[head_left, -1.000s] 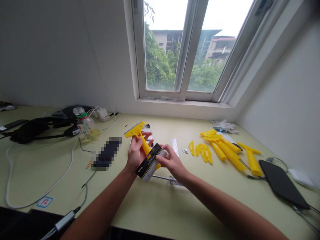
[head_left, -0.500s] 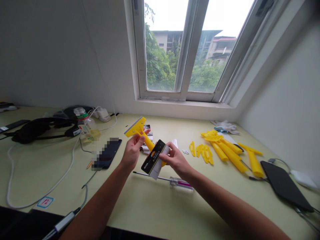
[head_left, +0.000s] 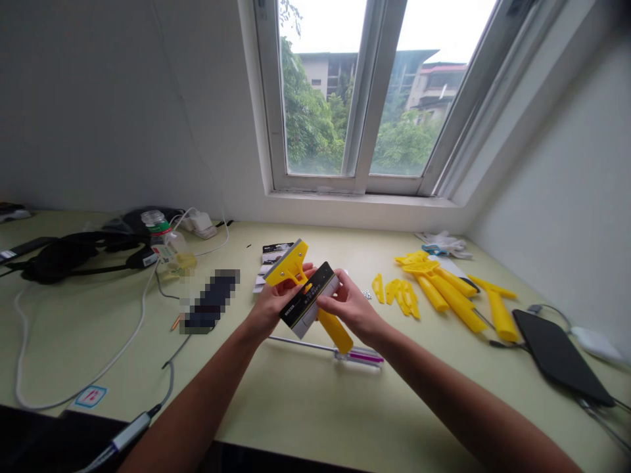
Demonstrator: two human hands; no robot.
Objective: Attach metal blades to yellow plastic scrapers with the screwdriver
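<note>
A yellow scraper (head_left: 336,330) with a metal blade edge at its upper left is held above the table. My left hand (head_left: 276,305) is closed around it near the head. A black and grey cardboard packaging card (head_left: 310,299) lies across the scraper's handle. My right hand (head_left: 352,309) pinches the card's right side, thumb on its front. Below the hands, a screwdriver (head_left: 357,357) with a clear and purple handle rests on the table. Behind them lie more packaging cards (head_left: 269,259), partly covered by the scraper head.
Small screws (head_left: 367,294) and flat yellow plates (head_left: 404,299) lie right of the hands. Further right are yellow scraper handles (head_left: 444,289), a white glove (head_left: 448,244) and a black phone-like device (head_left: 562,358). At left are a bottle (head_left: 170,246), black straps (head_left: 79,253) and cables.
The scraper's head has come right and slightly down, closer to the card. The card now lies further up the handle, whose lower end shows below it. The stacked cards behind are less hidden.
</note>
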